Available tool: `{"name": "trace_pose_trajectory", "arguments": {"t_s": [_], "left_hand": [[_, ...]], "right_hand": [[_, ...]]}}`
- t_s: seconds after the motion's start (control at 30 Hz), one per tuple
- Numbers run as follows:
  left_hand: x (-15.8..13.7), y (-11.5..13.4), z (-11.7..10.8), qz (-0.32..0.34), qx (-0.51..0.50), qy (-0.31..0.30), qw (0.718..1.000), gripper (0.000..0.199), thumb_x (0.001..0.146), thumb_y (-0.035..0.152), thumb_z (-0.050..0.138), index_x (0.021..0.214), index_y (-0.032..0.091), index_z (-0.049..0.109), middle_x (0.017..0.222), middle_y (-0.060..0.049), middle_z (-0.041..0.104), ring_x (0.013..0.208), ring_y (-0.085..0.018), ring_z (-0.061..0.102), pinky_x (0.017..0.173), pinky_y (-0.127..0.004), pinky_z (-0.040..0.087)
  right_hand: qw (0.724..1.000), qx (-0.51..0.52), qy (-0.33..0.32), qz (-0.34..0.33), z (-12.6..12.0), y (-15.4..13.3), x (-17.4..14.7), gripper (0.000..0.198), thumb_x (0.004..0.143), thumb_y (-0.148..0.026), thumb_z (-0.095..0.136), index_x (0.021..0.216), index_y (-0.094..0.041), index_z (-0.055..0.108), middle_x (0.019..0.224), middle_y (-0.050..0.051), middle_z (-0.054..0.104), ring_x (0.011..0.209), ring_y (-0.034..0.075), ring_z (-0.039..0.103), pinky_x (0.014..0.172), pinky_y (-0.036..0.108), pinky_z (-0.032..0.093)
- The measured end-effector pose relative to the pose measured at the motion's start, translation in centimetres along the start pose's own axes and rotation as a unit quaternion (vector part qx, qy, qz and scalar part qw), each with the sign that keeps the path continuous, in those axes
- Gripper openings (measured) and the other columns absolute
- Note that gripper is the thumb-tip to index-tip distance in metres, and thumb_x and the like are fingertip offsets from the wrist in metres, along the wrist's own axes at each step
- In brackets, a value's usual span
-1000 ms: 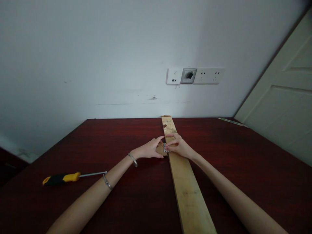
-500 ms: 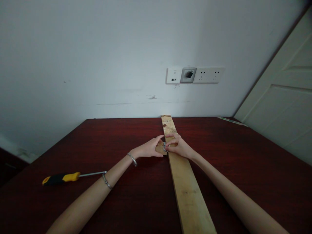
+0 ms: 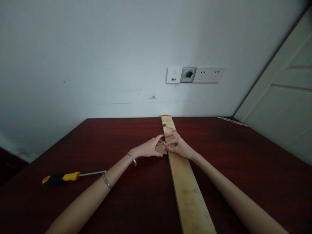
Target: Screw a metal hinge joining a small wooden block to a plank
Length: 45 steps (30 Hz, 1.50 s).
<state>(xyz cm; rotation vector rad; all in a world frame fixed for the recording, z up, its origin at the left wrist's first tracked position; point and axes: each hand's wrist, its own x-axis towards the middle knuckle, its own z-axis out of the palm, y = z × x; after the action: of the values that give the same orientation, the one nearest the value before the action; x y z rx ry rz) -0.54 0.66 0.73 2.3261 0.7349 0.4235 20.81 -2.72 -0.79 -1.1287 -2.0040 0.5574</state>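
Note:
A long wooden board (image 3: 186, 187) lies lengthwise on the dark red table. Against its left edge sits a small wood block (image 3: 159, 148), with my left hand (image 3: 148, 148) closed around it, thumb on the far side and fingers on the near side. A small silvery metal piece, which looks like a hinge (image 3: 164, 146), spans the seam between block and board. The fingertips of my right hand (image 3: 179, 146) pinch this piece, while the hand rests over the board. The fingers partly hide the metal piece.
On the table (image 3: 117, 136) at left lies a yellow and black screwdriver (image 3: 70, 177), its tip by my left forearm. Behind stands a white wall with sockets (image 3: 207, 75). A thin patterned strip (image 3: 232, 121) lies at the back right, near a white door (image 3: 290, 87).
Almost nothing differs. My right fingertips have shifted very slightly at the metal piece; the block, board and screwdriver stay in place.

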Motion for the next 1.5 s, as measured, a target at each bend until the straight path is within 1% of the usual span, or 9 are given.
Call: {"name": "trace_pose_trajectory", "arguments": {"t_s": [0.13,0.37,0.77,0.97,1.13,1.27,1.37,1.43,1.5], "left_hand": [[0.0,0.0,0.0,-0.003,0.008,-0.004,1.000,0.092,0.068,0.029,0.077,0.142,0.016,0.026,0.131,-0.017,0.049,0.120,-0.029,0.049,0.102,-0.042,0.037],[0.0,0.0,0.0,-0.010,0.008,-0.004,1.000,0.092,0.067,0.029,0.077,0.142,0.017,0.025,0.131,-0.017,0.049,0.120,-0.029,0.049,0.103,-0.043,0.037],[0.0,0.0,-0.1,-0.014,0.007,-0.005,1.000,0.092,0.068,0.030,0.077,0.143,0.019,0.025,0.130,-0.016,0.050,0.119,-0.029,0.050,0.101,-0.043,0.037],[0.0,0.0,0.0,-0.011,0.003,-0.002,1.000,0.092,0.069,0.031,0.076,0.143,0.017,0.024,0.131,-0.017,0.050,0.119,-0.029,0.050,0.101,-0.043,0.038],[0.0,0.0,-0.1,-0.008,0.007,-0.001,1.000,0.093,0.068,0.032,0.077,0.143,0.017,0.024,0.130,-0.017,0.050,0.120,-0.030,0.049,0.101,-0.044,0.037],[0.0,0.2,-0.2,-0.010,0.008,-0.003,1.000,0.092,0.068,0.031,0.077,0.143,0.018,0.025,0.129,-0.016,0.051,0.119,-0.029,0.050,0.101,-0.044,0.038],[-0.1,0.2,-0.2,-0.011,0.006,-0.003,1.000,0.094,0.068,0.032,0.077,0.144,0.018,0.024,0.131,-0.016,0.050,0.120,-0.030,0.049,0.101,-0.043,0.037],[-0.1,0.3,-0.2,-0.014,0.003,-0.002,1.000,0.094,0.068,0.031,0.077,0.144,0.018,0.024,0.132,-0.016,0.049,0.121,-0.030,0.049,0.102,-0.043,0.037],[-0.1,0.3,-0.2,-0.018,0.001,-0.002,1.000,0.094,0.067,0.030,0.077,0.144,0.018,0.024,0.132,-0.017,0.050,0.121,-0.030,0.049,0.102,-0.043,0.037]], "right_hand": [[1.000,0.008,-0.007,0.002,-0.1,-0.1,0.0,0.005,0.071,-0.027,0.075,0.076,-0.025,0.077,0.117,0.007,0.056,0.116,0.025,0.051,0.105,0.044,0.034],[1.000,0.006,0.000,0.014,0.0,-0.2,0.0,0.005,0.071,-0.025,0.076,0.075,-0.023,0.077,0.115,0.008,0.058,0.114,0.024,0.053,0.104,0.041,0.036],[1.000,0.000,0.004,0.012,0.0,-0.4,0.0,0.004,0.072,-0.024,0.073,0.073,-0.020,0.074,0.112,0.008,0.057,0.112,0.024,0.053,0.103,0.043,0.036],[1.000,-0.012,-0.008,-0.002,0.0,-0.6,-0.1,0.001,0.071,-0.022,0.072,0.072,-0.022,0.072,0.112,0.006,0.056,0.110,0.023,0.054,0.102,0.042,0.038],[0.999,-0.034,-0.024,0.001,-0.1,-0.8,-0.2,0.003,0.071,-0.021,0.071,0.073,-0.021,0.072,0.114,0.007,0.054,0.114,0.024,0.051,0.104,0.044,0.035],[0.998,-0.047,-0.033,-0.003,-0.4,-1.0,-0.2,0.011,0.069,-0.024,0.074,0.079,-0.022,0.072,0.117,0.007,0.053,0.117,0.025,0.048,0.106,0.044,0.034],[0.998,-0.036,-0.041,-0.012,-0.9,-1.0,-0.1,0.025,0.069,-0.031,0.075,0.092,-0.023,0.071,0.116,0.007,0.055,0.114,0.023,0.052,0.104,0.041,0.036],[0.999,-0.041,-0.013,0.017,-1.3,-0.7,0.2,0.029,0.073,-0.035,0.071,0.099,-0.023,0.069,0.111,0.006,0.060,0.107,0.021,0.056,0.099,0.038,0.041],[0.994,-0.069,0.038,0.077,-1.7,0.0,0.5,0.028,0.079,-0.033,0.063,0.103,-0.020,0.067,0.107,0.006,0.063,0.100,0.019,0.059,0.092,0.034,0.045]]}}
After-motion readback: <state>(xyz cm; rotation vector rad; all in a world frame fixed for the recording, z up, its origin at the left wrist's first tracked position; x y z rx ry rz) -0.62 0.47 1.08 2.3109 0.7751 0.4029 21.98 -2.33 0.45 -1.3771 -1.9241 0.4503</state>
